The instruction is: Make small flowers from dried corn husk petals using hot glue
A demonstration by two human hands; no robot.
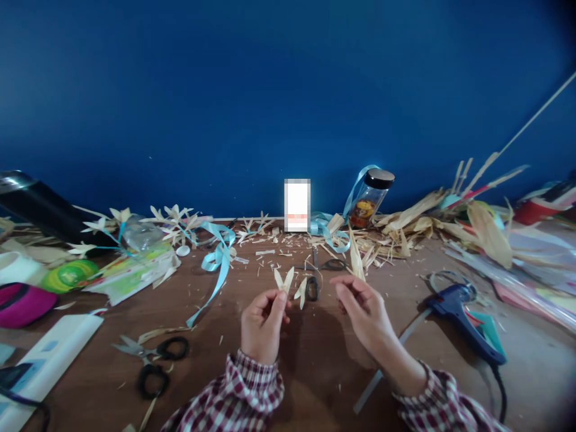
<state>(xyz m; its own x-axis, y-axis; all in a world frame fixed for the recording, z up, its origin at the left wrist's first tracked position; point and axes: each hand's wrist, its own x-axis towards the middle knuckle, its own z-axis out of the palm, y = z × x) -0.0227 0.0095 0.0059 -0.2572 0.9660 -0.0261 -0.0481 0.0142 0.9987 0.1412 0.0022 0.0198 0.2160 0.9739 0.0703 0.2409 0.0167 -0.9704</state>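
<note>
The left hand pinches thumb against forefinger, gap closed, on the base of a pale husk piece; its two pointed tips splay in a V, long axis aimed away from the person. Just right of those fingertips is a smaller husk sliver, also lengthwise away from the person, between the hands yet clearly nearer the left; whether it rests on the table or hangs above cannot be told. The right hand, farther right, has thumb and forefinger nearly together; whether they grip anything is unclear. Black-handled scissors lie just beyond the sliver, and a blue glue gun lies right of the right hand.
</note>
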